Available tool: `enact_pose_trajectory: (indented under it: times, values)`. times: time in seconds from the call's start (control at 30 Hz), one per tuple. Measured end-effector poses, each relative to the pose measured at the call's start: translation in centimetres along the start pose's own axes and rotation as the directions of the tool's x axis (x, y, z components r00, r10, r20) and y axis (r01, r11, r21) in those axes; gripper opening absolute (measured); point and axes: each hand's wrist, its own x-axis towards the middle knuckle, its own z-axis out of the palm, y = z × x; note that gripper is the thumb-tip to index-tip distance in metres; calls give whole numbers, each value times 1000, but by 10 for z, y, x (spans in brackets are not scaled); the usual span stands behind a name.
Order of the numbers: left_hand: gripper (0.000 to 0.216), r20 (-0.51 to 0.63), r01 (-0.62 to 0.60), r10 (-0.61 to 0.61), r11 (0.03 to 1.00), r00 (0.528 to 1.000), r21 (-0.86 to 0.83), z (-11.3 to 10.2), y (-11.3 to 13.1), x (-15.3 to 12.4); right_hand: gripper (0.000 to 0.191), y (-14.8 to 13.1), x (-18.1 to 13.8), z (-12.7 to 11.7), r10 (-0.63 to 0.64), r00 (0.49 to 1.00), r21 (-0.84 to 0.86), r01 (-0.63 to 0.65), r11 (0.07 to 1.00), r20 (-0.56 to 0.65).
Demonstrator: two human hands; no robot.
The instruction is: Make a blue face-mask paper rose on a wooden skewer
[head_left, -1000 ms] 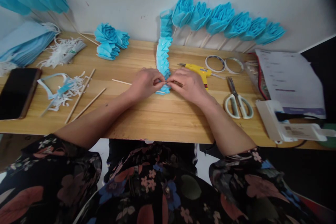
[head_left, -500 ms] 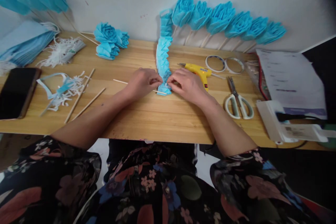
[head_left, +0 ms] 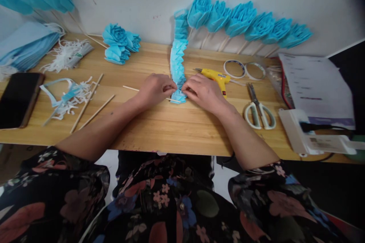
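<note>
A long pleated strip of light blue material (head_left: 178, 59) runs from the wall down the wooden table towards me. My left hand (head_left: 157, 88) pinches its left edge near the close end, thumb and fingertips together. From the other side my right hand (head_left: 202, 90) pinches the right edge at about the same height. A thin wooden stick (head_left: 130, 88) lies crosswise under my left hand, its other tip showing over the strip's near end. Just behind my right hand rests a yellow hot glue gun (head_left: 216, 76), partly covered by it.
Blue paper-like flowers (head_left: 241, 19) on sticks lean along the wall, and more flowers (head_left: 116, 41) lie left. White-handled scissors (head_left: 259, 110), tape rolls (head_left: 234, 69) and a white power strip (head_left: 302, 133) are right. A phone (head_left: 19, 100), loose sticks (head_left: 87, 102) and folded masks (head_left: 31, 47) are left.
Hardly anything differs. Both hands keep their pinch on the near part of the blue strip, with only a very slight shift of the fingers and the view.
</note>
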Motion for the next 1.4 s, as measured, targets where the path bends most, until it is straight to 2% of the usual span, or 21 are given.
enact_pose_trajectory:
  times: [0.13, 0.27, 0.53, 0.73, 0.97, 1.13, 1.4]
  values:
    - [13, -22, -31, 31, 1000, 999, -3, 0, 4, 0, 11, -2, -1, 0, 32, 999, -22, -32, 999, -12]
    - [18, 21, -77, 77, 997, 997, 29, 2, 3, -1, 8, -3, -1, 0, 41, 999, -55, -40, 998, 2]
    - [28, 100, -117, 106, 986, 989, 122, 3, 1, -3, 9, 0, -2, -5, -36, 999, 34, 35, 999, 40]
    - [33, 105, -124, 109, 981, 988, 149, 3, 3, -3, 11, 2, -4, -6, -58, 997, 46, 55, 997, 57]
    - [31, 12, -38, 37, 996, 999, 83, -3, 2, -3, 11, 1, -4, -2, -12, 999, 4, 12, 1000, 38]
    - [31, 40, -24, 21, 996, 999, 84, -6, -1, -5, 15, 1, -4, -1, -28, 999, -3, 29, 1000, 34]
    - [30, 80, -17, 7, 992, 997, 126, -3, -4, -7, 14, -2, -6, 1, 23, 1000, -39, -24, 999, -18]
